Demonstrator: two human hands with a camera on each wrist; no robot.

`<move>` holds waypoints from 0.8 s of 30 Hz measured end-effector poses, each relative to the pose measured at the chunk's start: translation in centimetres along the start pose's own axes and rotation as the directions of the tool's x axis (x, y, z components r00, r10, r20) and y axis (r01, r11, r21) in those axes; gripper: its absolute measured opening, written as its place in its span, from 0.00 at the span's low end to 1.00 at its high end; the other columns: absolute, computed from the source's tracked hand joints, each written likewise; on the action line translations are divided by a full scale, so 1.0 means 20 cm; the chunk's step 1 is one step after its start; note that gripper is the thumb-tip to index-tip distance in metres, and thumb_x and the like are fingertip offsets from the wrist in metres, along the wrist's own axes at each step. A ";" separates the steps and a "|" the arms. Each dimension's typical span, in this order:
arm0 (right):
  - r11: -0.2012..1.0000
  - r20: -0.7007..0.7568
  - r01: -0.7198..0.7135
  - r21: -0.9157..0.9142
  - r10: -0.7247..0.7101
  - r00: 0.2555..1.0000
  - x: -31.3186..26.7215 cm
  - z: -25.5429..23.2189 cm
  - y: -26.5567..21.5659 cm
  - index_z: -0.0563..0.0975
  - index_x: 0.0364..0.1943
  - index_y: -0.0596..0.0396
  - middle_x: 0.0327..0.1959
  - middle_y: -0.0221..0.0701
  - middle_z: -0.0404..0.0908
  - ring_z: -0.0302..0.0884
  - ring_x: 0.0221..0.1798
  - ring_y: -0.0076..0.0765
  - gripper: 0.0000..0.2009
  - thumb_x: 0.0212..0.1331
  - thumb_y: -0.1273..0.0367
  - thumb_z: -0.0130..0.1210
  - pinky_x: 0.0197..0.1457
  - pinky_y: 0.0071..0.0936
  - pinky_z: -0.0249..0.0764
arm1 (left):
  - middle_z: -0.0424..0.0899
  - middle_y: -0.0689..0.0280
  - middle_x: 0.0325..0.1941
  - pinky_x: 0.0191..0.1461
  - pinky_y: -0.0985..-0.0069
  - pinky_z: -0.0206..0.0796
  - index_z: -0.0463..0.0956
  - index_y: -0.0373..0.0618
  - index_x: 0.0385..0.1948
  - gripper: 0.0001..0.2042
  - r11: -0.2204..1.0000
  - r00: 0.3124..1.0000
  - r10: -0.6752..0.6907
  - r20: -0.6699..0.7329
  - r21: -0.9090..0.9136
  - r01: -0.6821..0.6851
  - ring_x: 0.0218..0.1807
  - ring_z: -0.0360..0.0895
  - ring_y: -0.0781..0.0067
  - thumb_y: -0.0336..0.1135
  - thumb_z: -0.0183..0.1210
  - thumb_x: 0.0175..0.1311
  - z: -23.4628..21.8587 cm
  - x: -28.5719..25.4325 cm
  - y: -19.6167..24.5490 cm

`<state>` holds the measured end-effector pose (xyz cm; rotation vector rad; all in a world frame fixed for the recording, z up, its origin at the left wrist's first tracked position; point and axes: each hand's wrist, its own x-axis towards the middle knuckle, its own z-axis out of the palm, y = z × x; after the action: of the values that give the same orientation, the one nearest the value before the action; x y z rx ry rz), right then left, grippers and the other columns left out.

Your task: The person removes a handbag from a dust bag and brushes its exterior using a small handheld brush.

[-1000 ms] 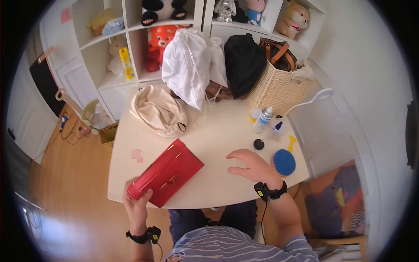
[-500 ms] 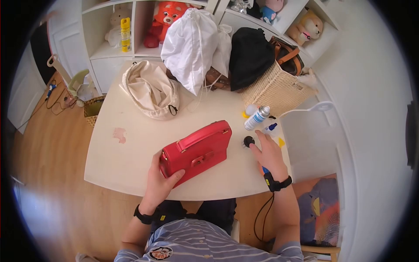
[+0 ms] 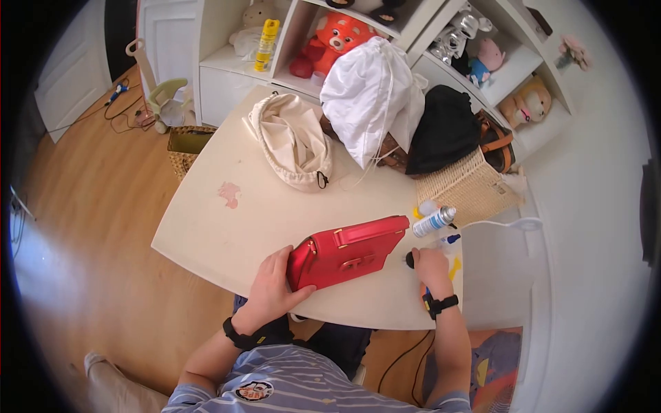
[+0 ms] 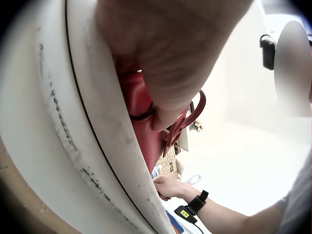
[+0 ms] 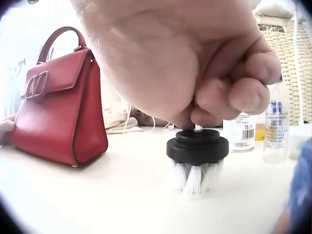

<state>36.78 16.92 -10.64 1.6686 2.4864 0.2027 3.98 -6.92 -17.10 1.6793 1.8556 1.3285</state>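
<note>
A red handbag (image 3: 348,251) with a top handle and a metal buckle on its flap stands on the table near the front edge. My left hand (image 3: 267,292) holds its left end, with the thumb on the front side and the fingers behind. To the right of the bag, my right hand (image 3: 432,270) pinches a small round brush (image 5: 197,148) by its thin stem. The brush has a black head and white bristles pointing down at the tabletop. In the right wrist view, curled fingers (image 5: 248,95) hide the upper stem.
Beside the right hand are a spray can (image 3: 434,221), a clear bottle with a blue cap (image 3: 452,239) and a yellow tool (image 3: 454,268). Behind them stand a woven basket (image 3: 468,193), a black bag (image 3: 444,131), a white drawstring bag (image 3: 368,96) and a beige cloth bag (image 3: 289,138).
The left hand has brought the handbag rightward and turned it upright. My right hand, earlier open over the table, has reached the brush and pinched it.
</note>
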 end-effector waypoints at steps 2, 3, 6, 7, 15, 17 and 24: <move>0.986 -0.025 0.093 0.135 -0.091 0.996 -0.05 0.06 0.03 0.84 0.31 0.59 0.30 0.47 0.87 0.86 0.35 0.54 0.24 0.76 0.54 0.49 0.41 0.50 0.79 | 0.75 0.42 0.63 0.71 0.53 0.65 0.62 0.30 0.68 0.45 1.000 1.000 -0.013 -0.004 -0.017 0.013 0.65 0.73 0.39 0.47 0.76 0.53 0.00 0.00 0.00; 0.945 -0.058 0.171 0.278 -0.161 0.985 -0.06 0.08 0.05 0.82 0.29 0.60 0.27 0.45 0.86 0.86 0.31 0.49 0.23 0.76 0.55 0.50 0.37 0.45 0.78 | 0.75 0.42 0.63 0.71 0.53 0.65 0.62 0.29 0.68 0.45 0.999 1.000 -0.013 0.008 -0.029 0.014 0.65 0.73 0.39 0.47 0.76 0.53 0.00 0.00 0.01; 0.660 0.107 -0.102 0.744 0.033 0.994 -0.19 -0.15 -0.03 0.78 0.29 0.60 0.20 0.36 0.80 0.79 0.25 0.33 0.22 0.78 0.58 0.50 0.32 0.33 0.73 | 0.75 0.43 0.63 0.71 0.53 0.65 0.63 0.29 0.67 0.45 1.000 1.000 -0.023 0.008 -0.008 0.023 0.65 0.73 0.39 0.48 0.76 0.53 0.01 0.00 0.00; 0.661 0.104 -0.105 0.743 0.040 0.994 -0.23 -0.22 -0.06 0.78 0.29 0.60 0.20 0.36 0.80 0.79 0.25 0.33 0.22 0.78 0.58 0.50 0.32 0.33 0.73 | 0.75 0.43 0.63 0.71 0.53 0.65 0.63 0.29 0.67 0.45 1.000 1.000 -0.017 0.010 -0.012 0.017 0.65 0.73 0.39 0.48 0.76 0.53 0.01 0.01 0.00; 0.285 -0.377 0.295 0.912 0.300 0.876 -0.33 -0.52 -0.31 0.75 0.33 0.57 0.22 0.25 0.75 0.68 0.24 0.16 0.12 0.78 0.67 0.52 0.29 0.18 0.64 | 0.76 0.43 0.61 0.69 0.53 0.65 0.64 0.30 0.66 0.44 1.000 1.000 0.003 0.002 0.014 -0.003 0.63 0.74 0.41 0.46 0.77 0.52 0.01 0.01 0.02; 0.517 -0.431 0.268 0.813 0.225 0.874 -0.29 -0.55 -0.31 0.73 0.30 0.56 0.23 0.23 0.74 0.66 0.25 0.14 0.14 0.79 0.67 0.52 0.29 0.18 0.63 | 0.76 0.44 0.60 0.69 0.53 0.65 0.64 0.30 0.66 0.44 1.000 1.000 0.014 0.004 0.013 -0.014 0.62 0.74 0.41 0.45 0.77 0.51 0.01 0.00 0.02; 0.825 -0.570 0.296 0.482 0.039 0.821 -0.06 -0.61 -0.37 0.74 0.25 0.60 0.19 0.48 0.74 0.74 0.22 0.58 0.18 0.71 0.64 0.59 0.26 0.42 0.66 | 0.77 0.45 0.58 0.67 0.53 0.66 0.65 0.32 0.65 0.41 1.000 0.999 0.025 -0.019 0.000 -0.025 0.60 0.75 0.41 0.42 0.77 0.51 0.01 0.01 0.03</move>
<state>28.07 12.63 0.05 1.8068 3.3614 -0.0800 4.36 -6.82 -16.70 1.7012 1.8508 1.3593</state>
